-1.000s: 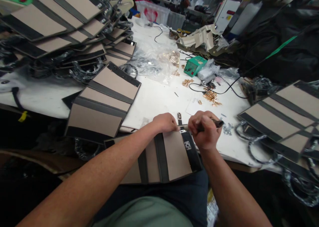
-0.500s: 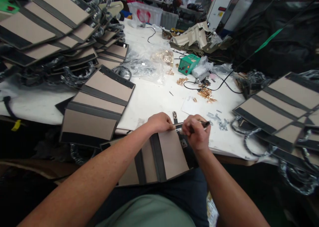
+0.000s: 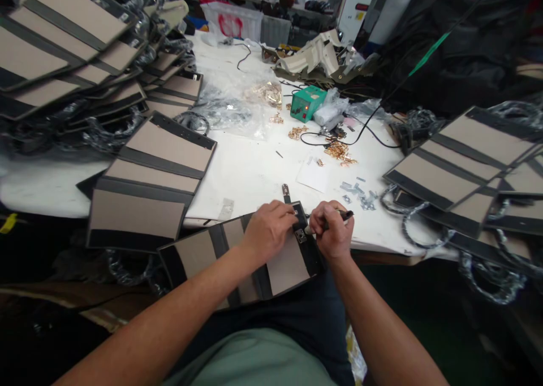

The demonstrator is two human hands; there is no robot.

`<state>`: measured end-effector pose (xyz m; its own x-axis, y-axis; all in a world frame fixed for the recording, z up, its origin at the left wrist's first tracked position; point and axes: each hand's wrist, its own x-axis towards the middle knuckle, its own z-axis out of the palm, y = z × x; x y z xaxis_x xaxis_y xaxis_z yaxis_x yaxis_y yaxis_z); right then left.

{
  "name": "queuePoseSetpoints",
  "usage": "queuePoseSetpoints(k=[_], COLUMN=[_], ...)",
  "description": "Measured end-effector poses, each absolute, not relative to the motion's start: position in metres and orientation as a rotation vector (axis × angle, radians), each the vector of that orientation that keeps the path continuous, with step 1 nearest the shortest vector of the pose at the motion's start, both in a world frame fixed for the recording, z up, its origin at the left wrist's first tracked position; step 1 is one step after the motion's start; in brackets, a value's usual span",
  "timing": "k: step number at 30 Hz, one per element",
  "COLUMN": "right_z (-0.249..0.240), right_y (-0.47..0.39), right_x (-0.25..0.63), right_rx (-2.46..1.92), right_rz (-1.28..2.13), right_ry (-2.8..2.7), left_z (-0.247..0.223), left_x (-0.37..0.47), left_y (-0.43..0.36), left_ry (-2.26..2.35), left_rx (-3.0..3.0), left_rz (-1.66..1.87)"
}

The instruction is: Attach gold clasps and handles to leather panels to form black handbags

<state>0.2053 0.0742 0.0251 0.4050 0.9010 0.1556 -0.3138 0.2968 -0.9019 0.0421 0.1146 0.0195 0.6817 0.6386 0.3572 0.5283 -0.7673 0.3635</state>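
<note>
A beige bag panel (image 3: 287,268) with dark grey stripes and black end bands lies tilted across my lap against the table edge. My left hand (image 3: 269,228) rests on it, fingers bent and together, fingertips at the black band; whatever they pinch is hidden. Close by on that band is a small metal plate (image 3: 301,236). My right hand (image 3: 333,228) is closed around a pen-like tool (image 3: 345,214) with a dark back end, its pale tip near the plate. Beyond the panel's upper edge sticks out a short dark strap with a metal fitting (image 3: 285,191).
Similar panels with plastic-wrapped handles pile up at left (image 3: 68,30) and right (image 3: 466,148). On the white table (image 3: 241,171) are a green box with a lit lamp (image 3: 307,103), gold-coloured fittings (image 3: 338,151), flat metal plates (image 3: 358,194), a paper (image 3: 313,174) and a cable.
My left hand has moved from the panel's upper edge down onto its surface. The right hand's tool tip has shifted from the upper fitting down towards the lower plate. The view has swung slightly right.
</note>
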Motion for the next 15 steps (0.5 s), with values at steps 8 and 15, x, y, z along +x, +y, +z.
queuePoseSetpoints(k=[8,15], right_z=[0.030,0.031], right_y=[0.074,0.070], right_x=[0.209,0.208], right_rx=[-0.878,-0.814], right_rz=[0.928,0.922], right_ry=[-0.729,-0.727], left_z=[-0.004,-0.001], left_x=[0.027,0.028], left_y=[0.095,0.089], left_ry=[0.653,0.731], left_rx=[2.712,2.634], left_rz=[0.799,0.761])
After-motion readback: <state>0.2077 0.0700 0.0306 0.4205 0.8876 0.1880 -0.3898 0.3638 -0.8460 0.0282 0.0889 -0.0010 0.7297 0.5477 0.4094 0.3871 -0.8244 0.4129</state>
